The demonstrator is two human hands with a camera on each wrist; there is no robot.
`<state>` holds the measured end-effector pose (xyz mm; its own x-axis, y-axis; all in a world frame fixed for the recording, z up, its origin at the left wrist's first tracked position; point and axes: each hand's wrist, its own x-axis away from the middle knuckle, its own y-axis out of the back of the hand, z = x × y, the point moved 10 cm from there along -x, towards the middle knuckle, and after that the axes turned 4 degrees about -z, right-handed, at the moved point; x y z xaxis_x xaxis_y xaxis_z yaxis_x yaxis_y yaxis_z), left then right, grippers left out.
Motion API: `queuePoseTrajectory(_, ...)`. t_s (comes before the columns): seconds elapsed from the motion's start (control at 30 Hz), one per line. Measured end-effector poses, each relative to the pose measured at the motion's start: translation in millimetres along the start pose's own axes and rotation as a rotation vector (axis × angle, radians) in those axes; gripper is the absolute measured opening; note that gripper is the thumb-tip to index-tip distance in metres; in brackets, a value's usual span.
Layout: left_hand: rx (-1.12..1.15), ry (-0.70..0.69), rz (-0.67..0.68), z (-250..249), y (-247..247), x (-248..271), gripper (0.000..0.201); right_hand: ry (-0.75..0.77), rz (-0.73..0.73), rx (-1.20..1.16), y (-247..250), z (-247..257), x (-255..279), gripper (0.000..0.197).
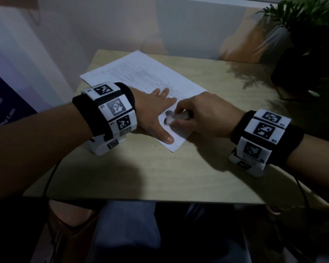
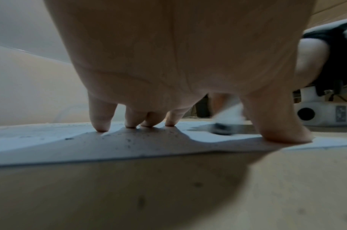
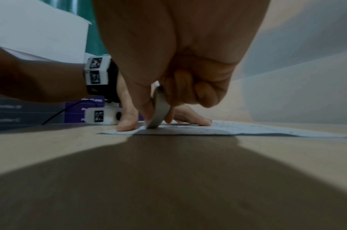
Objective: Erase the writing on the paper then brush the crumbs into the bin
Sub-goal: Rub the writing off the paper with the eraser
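The paper [image 1: 141, 76] lies on the table [image 1: 207, 168] with its long axis running from 10 o'clock to 4 o'clock. The left hand [image 1: 152, 109] is spread flat, fingers wide, pinning the sheet's near end. The right hand [image 1: 205, 114] pinches an eraser [image 1: 176, 118] whose tip touches the paper in the gap between the left thumb and forefinger, at 9 o'clock from the right knuckles. Dark crumbs [image 2: 129, 140] speckle the sheet under the left palm. I'd judge erasing unfinished; no bin is in view.
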<state>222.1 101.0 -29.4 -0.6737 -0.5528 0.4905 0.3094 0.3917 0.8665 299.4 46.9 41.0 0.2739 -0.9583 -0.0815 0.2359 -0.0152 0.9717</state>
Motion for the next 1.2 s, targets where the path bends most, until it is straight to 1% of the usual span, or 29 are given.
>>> queuePoseTrajectory(0.07, -0.009, 0.002, -0.007, -1, 1, 1, 0.149, -0.073, -0.056, 0.065, 7, -9, -6, 0.031)
queuePoseTrajectory(0.1, -0.012, 0.005, -0.008, -1, 1, 1, 0.146, -0.068, -0.071, 0.086, 8, -7, -6, 0.027)
queuePoseTrajectory(0.13, -0.005, 0.004, -0.012, -2, 2, 2, 0.142, -0.035, -0.074, 0.077, 7, -1, -6, 0.022)
queuePoseTrajectory(0.2, 0.033, -0.01, -0.021, -4, 3, 2, 0.136, 0.042, -0.018, -0.007, 0, 12, -3, 0.013)
queuePoseTrajectory(0.23, 0.047, -0.014, -0.022, -3, 3, 1, 0.135, 0.048, 0.017, -0.048, -3, 13, -3, 0.017)
queuePoseTrajectory(0.3, 0.026, -0.006, -0.019, -2, 2, 0, 0.138, -0.019, 0.051, -0.093, -4, -1, -8, 0.03)
queuePoseTrajectory(0.37, -0.011, 0.019, -0.027, -1, 3, 1, 0.136, -0.098, -0.006, -0.083, 3, -20, -11, 0.034)
queuePoseTrajectory(0.43, -0.023, 0.036, -0.047, -2, 6, 4, 0.124, -0.16, -0.109, -0.114, 13, -38, -9, 0.034)
queuePoseTrajectory(0.5, -0.015, 0.039, -0.051, -4, 7, 6, 0.115, -0.176, -0.161, -0.141, 18, -46, -3, 0.028)
queuePoseTrajectory(0.6, -0.016, 0.046, -0.031, -3, 7, 7, 0.115, -0.166, -0.145, -0.111, 19, -50, -2, 0.026)
queuePoseTrajectory(0.73, -0.04, 0.06, -0.016, -2, 6, 8, 0.116, -0.233, -0.157, -0.104, 26, -65, -5, 0.027)
queuePoseTrajectory(0.77, -0.042, 0.059, -0.012, -2, 6, 8, 0.116, -0.223, -0.138, -0.133, 24, -62, -4, 0.027)
queuePoseTrajectory(0.87, -0.04, 0.052, -0.009, -2, 5, 7, 0.117, -0.105, -0.029, -0.188, 12, -35, -1, 0.026)
queuePoseTrajectory(0.9, -0.042, 0.052, -0.009, -3, 6, 7, 0.117, -0.092, -0.031, -0.164, 11, -35, -2, 0.027)
queuePoseTrajectory(0.93, -0.049, 0.052, -0.009, -4, 6, 7, 0.117, -0.112, -0.061, -0.126, 14, -41, -4, 0.028)
queuePoseTrajectory(1.0, -0.055, 0.053, -0.008, -5, 6, 8, 0.117, -0.198, -0.14, -0.039, 25, -61, -5, 0.03)
queuePoseTrajectory(1.03, -0.053, 0.054, -0.007, -5, 6, 8, 0.117, -0.216, -0.159, -0.018, 27, -65, -4, 0.031)
queuePoseTrajectory(1.07, -0.051, 0.055, -0.005, -4, 6, 8, 0.117, -0.198, -0.156, -0.021, 26, -61, -3, 0.032)
queuePoseTrajectory(1.13, -0.047, 0.056, -0.004, -3, 6, 8, 0.118, -0.094, -0.09, -0.07, 17, -39, 1, 0.038)
queuePoseTrajectory(1.2, -0.045, 0.054, -0.008, -4, 6, 7, 0.118, -0.061, -0.013, -0.137, 8, -27, 5, 0.039)
